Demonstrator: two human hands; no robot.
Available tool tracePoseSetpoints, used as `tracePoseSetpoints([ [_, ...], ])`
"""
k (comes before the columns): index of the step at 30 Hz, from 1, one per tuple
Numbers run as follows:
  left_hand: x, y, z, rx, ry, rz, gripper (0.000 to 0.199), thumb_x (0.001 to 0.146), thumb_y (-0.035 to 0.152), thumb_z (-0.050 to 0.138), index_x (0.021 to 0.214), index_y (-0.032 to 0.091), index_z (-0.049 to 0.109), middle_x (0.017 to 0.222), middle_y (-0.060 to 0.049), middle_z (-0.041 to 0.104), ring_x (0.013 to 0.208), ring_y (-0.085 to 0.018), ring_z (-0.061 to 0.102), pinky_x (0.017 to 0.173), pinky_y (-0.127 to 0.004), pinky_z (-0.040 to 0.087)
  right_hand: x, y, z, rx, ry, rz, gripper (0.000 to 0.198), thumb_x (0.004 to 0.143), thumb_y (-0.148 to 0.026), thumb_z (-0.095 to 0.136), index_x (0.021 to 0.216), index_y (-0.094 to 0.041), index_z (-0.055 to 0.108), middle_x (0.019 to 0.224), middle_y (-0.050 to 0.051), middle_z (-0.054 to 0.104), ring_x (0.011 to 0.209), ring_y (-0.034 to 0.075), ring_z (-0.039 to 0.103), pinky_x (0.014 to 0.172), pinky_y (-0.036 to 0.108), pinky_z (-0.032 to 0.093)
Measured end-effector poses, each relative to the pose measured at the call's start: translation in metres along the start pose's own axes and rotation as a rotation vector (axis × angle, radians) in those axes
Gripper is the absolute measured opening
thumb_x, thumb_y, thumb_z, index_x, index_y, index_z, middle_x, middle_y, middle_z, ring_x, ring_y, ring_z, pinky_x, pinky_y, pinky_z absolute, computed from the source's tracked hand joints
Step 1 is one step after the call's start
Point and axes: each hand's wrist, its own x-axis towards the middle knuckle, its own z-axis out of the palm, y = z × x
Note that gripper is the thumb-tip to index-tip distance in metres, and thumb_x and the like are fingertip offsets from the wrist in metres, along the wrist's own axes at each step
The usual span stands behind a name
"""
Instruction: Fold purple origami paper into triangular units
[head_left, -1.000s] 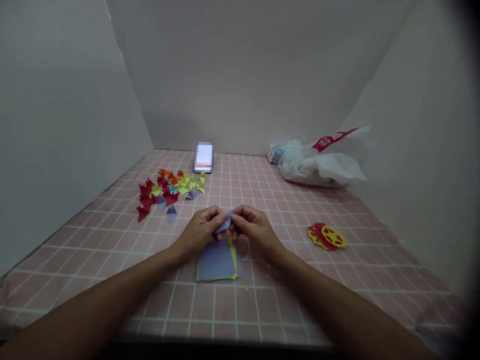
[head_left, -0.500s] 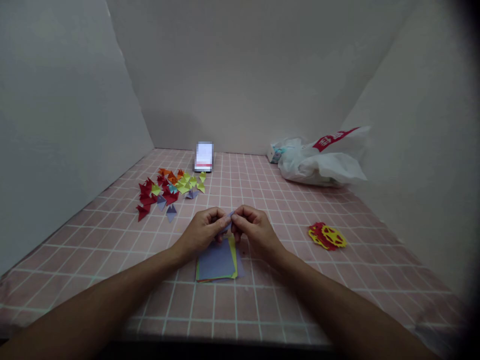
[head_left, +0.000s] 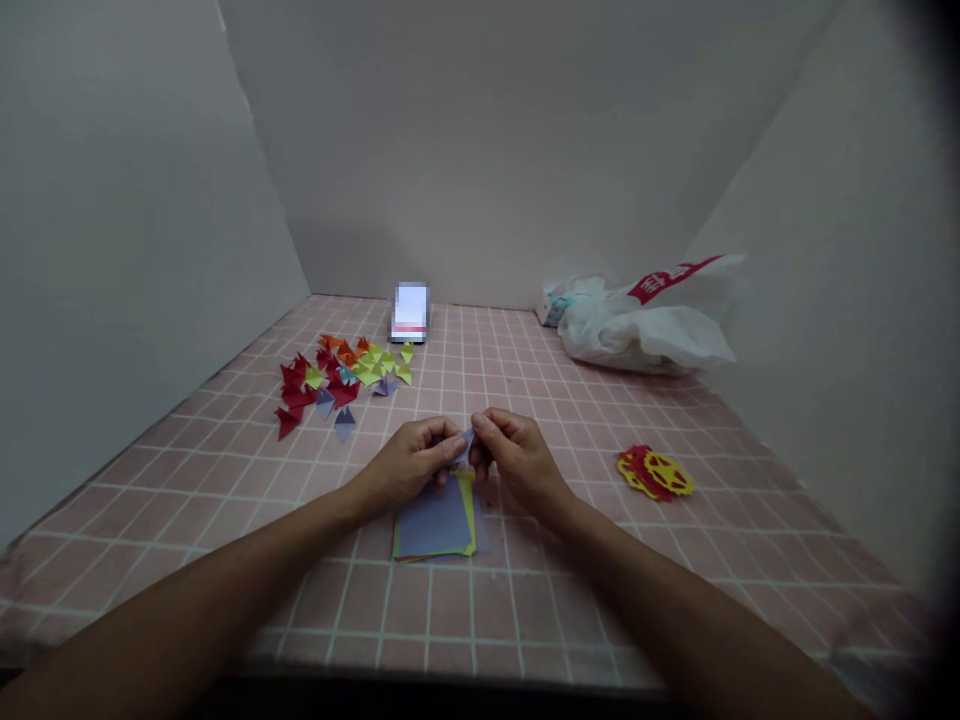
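On the counter [head_left: 585, 620], which had a pink covering with white lines, I saw the person's two hands almost meeting, between the middle of the counter and its front edge. The left hand [head_left: 415, 457] was closed in a pinch, thumb against fingers, and it had hold of a small purple paper [head_left: 468, 444]. This paper was in the narrow space between both hands. The right hand [head_left: 520, 455] was at the other side of the paper, its fingers curled and its thumb near them; whether it also gripped the paper, I could not make out. Just under and in front of the hands lay a stack of square sheets [head_left: 433, 520], a purple one on top and yellow showing beside it. Toward the left edge were many folded papers [head_left: 343, 370], red, orange, yellow, purple and one blue. Near the back edge a lit screen [head_left: 410, 312] stood upright. A white plastic bag [head_left: 637, 335] lay near the back right corner, and toward the right edge some red and yellow cut-outs [head_left: 655, 473] overlapped.
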Motion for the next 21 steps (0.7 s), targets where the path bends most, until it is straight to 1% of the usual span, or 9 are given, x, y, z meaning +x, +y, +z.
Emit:
tracePoseSetpoints([
  [4,0.0005,0.0001,0.0007,-0.028,0.008,-0.027,0.035,0.085,0.051,0.059,0.078,0.017,0.055,0.053,0.005,0.052,0.045,-0.009,0.046,0.048,-0.022,0.033,0.0007,-0.0011,-0.0017,-0.020,-0.033,-0.008,0.036,0.086,-0.048,0.066,0.067,-0.019,0.055,0.053,-0.003,0.056,0.043,0.010,0.052,0.045,0.023,0.042],
  [6,0.0009,-0.0006,0.0011,-0.058,0.006,-0.049,0.035,0.083,0.051,0.063,0.078,0.017,0.056,0.054,0.005,0.053,0.045,-0.009,0.047,0.048,-0.022,0.033,0.0001,-0.0027,-0.0016,-0.049,-0.002,-0.030,0.036,0.087,-0.046,0.065,0.066,-0.019,0.055,0.052,-0.003,0.056,0.044,0.010,0.052,0.045,0.023,0.041],
  [9,0.0016,-0.0016,0.0011,-0.080,0.006,-0.066,0.034,0.080,0.048,0.067,0.073,0.017,0.055,0.053,0.004,0.056,0.045,-0.008,0.049,0.048,-0.021,0.034,-0.0013,-0.0057,-0.0006,-0.052,0.065,-0.059,0.035,0.088,-0.044,0.064,0.065,-0.019,0.055,0.054,-0.003,0.056,0.044,0.010,0.052,0.044,0.022,0.041],
  [11,0.0020,-0.0013,0.0009,-0.094,0.024,-0.080,0.034,0.079,0.047,0.068,0.069,0.017,0.054,0.054,0.003,0.057,0.044,-0.008,0.050,0.047,-0.021,0.035,-0.0020,-0.0068,0.0005,-0.011,0.083,-0.060,0.035,0.088,-0.043,0.065,0.065,-0.019,0.055,0.056,-0.003,0.058,0.044,0.010,0.053,0.044,0.023,0.042],
  [14,0.0028,0.0007,0.0007,-0.143,0.051,-0.117,0.034,0.078,0.045,0.070,0.068,0.017,0.054,0.059,0.003,0.059,0.044,-0.007,0.052,0.046,-0.020,0.036,-0.0027,-0.0061,0.0019,0.073,0.104,-0.058,0.032,0.087,-0.042,0.067,0.067,-0.019,0.056,0.058,-0.002,0.060,0.045,0.010,0.054,0.045,0.023,0.044],
  [21,0.0046,0.0029,0.0004,-0.253,0.059,-0.195,0.030,0.078,0.043,0.071,0.073,0.015,0.059,0.062,0.002,0.062,0.044,-0.007,0.055,0.046,-0.020,0.040,-0.0010,-0.0011,0.0019,0.176,0.179,-0.045,0.031,0.085,-0.040,0.069,0.067,-0.019,0.056,0.057,-0.003,0.059,0.043,0.009,0.053,0.043,0.022,0.043],
])
